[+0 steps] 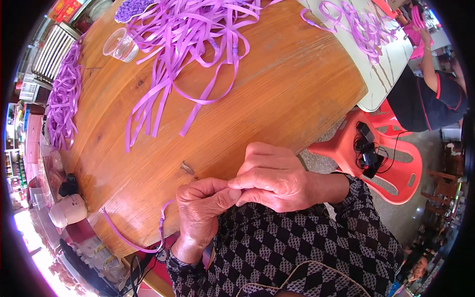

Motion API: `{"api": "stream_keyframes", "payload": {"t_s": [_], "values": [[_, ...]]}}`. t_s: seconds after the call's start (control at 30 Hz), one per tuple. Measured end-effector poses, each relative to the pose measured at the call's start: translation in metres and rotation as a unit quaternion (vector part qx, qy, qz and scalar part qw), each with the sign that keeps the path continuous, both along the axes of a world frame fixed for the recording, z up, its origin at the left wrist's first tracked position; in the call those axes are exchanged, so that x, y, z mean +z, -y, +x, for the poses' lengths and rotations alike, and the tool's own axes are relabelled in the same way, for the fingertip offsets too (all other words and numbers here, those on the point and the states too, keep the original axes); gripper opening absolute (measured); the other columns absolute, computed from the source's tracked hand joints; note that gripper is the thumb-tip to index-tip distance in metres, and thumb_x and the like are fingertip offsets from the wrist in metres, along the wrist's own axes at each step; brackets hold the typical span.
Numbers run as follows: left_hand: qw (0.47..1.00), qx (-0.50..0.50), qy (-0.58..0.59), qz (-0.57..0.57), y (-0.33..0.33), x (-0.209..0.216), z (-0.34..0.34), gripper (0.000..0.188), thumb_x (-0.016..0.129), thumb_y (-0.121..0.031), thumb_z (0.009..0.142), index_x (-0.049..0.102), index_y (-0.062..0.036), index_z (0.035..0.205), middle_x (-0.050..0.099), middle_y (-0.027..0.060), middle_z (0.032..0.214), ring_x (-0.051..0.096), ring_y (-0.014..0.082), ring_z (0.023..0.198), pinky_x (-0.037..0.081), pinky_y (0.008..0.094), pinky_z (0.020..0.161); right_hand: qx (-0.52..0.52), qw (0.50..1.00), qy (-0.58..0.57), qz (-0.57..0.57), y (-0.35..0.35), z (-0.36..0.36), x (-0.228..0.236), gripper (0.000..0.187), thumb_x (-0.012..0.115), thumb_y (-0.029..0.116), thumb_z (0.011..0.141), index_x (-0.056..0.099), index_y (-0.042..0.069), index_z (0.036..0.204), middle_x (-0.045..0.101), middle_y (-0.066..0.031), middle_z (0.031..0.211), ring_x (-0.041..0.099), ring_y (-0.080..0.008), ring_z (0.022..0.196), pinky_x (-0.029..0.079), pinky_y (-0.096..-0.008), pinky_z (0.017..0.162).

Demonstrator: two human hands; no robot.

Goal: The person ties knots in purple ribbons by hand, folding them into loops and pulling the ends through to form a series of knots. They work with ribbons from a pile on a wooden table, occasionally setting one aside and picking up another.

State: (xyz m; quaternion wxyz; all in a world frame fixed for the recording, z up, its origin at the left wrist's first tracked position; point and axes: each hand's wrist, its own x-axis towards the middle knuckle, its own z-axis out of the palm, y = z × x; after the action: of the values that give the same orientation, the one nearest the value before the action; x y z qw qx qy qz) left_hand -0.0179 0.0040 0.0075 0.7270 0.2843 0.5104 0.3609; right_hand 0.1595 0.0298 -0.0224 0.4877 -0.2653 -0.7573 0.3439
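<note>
My left hand (200, 205) and my right hand (277, 180) meet at the table's near edge, in front of my chest. Both are closed in a pinch, with thumbs and fingertips pressed together. A purple ribbon strap (126, 238) with a small darker purple fitting runs from the left side of my left hand and curves over the table's lower left edge. The part between my fingertips is covered by the fingers, so what my right hand pinches cannot be made out.
On the wooden table (277, 99) lie a heap of purple ribbon straps (198, 34), a clear plastic cup (121, 45) and purple pieces (132, 9). More straps (363, 32) lie on a white table. An orange chair (341, 143) holds black cables. A person (420, 99) stands at right.
</note>
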Motion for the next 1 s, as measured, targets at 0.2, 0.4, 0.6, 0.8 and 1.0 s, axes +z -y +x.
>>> {"api": "stream_keyframes", "payload": {"t_s": [0.2,0.4,0.6,0.8,1.0], "values": [[0.997,-0.031,-0.056,0.052,0.004,-0.002,-0.007,0.015,0.072,-0.009,0.077,0.067,0.0046,0.080,0.063,0.0026,0.071,0.053,0.0063,0.064,0.041,0.0186,0.058,0.023,0.999,0.005,0.025,-0.003,0.004,-0.001,0.025,0.078,0.003,0.061,0.061,0.001,0.079,0.056,-0.0047,0.067,0.048,-0.0218,0.057,0.038,-0.0320,0.049],[0.992,-0.061,-0.081,0.080,0.003,-0.002,-0.014,0.015,0.072,-0.010,0.077,0.067,0.0040,0.080,0.063,0.0016,0.069,0.053,0.0062,0.064,0.042,0.0193,0.058,0.037,0.999,-0.002,-0.012,0.000,0.006,0.000,0.021,0.076,0.000,0.064,0.059,0.003,0.076,0.056,-0.0039,0.066,0.047,-0.0214,0.055,0.036,-0.0317,0.048],[0.968,-0.114,-0.173,0.144,0.003,0.006,-0.012,0.014,0.069,-0.009,0.080,0.065,0.0036,0.084,0.061,0.0009,0.071,0.052,0.0064,0.064,0.041,0.0195,0.059,0.036,0.999,0.001,-0.019,0.001,0.006,0.001,0.023,0.076,0.000,0.064,0.058,0.003,0.078,0.057,-0.0041,0.069,0.048,-0.0211,0.057,0.036,-0.0316,0.049],[0.969,-0.097,-0.152,0.170,-0.001,0.012,-0.001,0.012,0.067,-0.006,0.081,0.063,0.0053,0.083,0.056,0.0032,0.070,0.051,0.0082,0.063,0.041,0.0205,0.058,-0.002,0.998,0.037,0.057,-0.001,0.000,0.001,0.026,0.073,0.000,0.060,0.051,0.006,0.072,0.046,-0.0054,0.064,0.046,-0.0234,0.060,0.036,-0.0345,0.051],[0.990,-0.066,-0.049,0.110,0.003,-0.001,-0.010,0.011,0.068,-0.003,0.079,0.062,0.0061,0.080,0.056,0.0029,0.068,0.051,0.0083,0.062,0.039,0.0205,0.056,0.031,0.999,-0.012,0.031,0.000,0.004,0.002,0.025,0.071,-0.008,0.061,0.055,0.004,0.076,0.054,-0.0048,0.070,0.047,-0.0221,0.056,0.036,-0.0317,0.050]]}}
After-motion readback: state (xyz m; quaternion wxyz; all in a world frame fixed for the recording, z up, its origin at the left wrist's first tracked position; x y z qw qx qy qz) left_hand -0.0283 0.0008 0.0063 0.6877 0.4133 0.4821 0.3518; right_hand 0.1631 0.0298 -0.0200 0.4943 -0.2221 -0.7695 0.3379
